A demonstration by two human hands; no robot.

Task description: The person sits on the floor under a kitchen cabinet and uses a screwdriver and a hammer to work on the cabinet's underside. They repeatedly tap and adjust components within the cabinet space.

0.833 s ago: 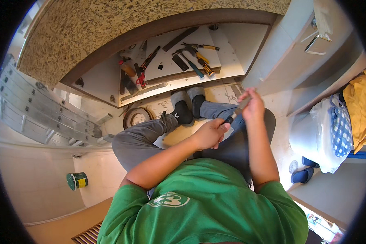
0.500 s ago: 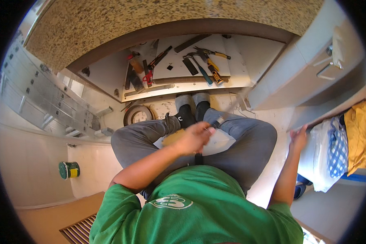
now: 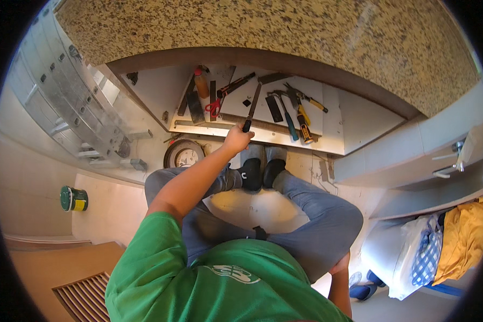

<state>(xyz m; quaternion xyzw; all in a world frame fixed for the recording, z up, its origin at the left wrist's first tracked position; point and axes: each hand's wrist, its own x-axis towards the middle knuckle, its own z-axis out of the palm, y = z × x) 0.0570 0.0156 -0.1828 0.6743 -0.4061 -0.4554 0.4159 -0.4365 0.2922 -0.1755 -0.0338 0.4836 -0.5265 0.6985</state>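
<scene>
My left hand [image 3: 238,140] reaches forward over my shins to the cabinet's front edge. Its fingers are closed round the black handle of a long, narrow-bladed hand tool [image 3: 254,102], whose blade points away over the cabinet floor; whether it is a file or a knife I cannot tell. Right of the blade lie a hammer [image 3: 290,121], a yellow-and-black screwdriver [image 3: 305,129] and yellow-handled pliers [image 3: 314,102]. Red-handled scissors [image 3: 213,109] lie to its left. Low on the right, my right hand [image 3: 340,264] is beside my thigh, its fingers mostly hidden behind the leg.
A speckled stone countertop [image 3: 263,27] overhangs the open cabinet [image 3: 341,126]. An aluminium ladder [image 3: 64,91] leans at left, with a roll of edging strip [image 3: 183,154] near my feet. A green bucket [image 3: 73,198] stands farther left. Cloths [image 3: 461,239] hang at right below an open drawer.
My left hand has swung the bladed tool forward, from above my lap to the cabinet. My right hand has left the drawer edge and dropped beside my thigh. The view has shifted too.
</scene>
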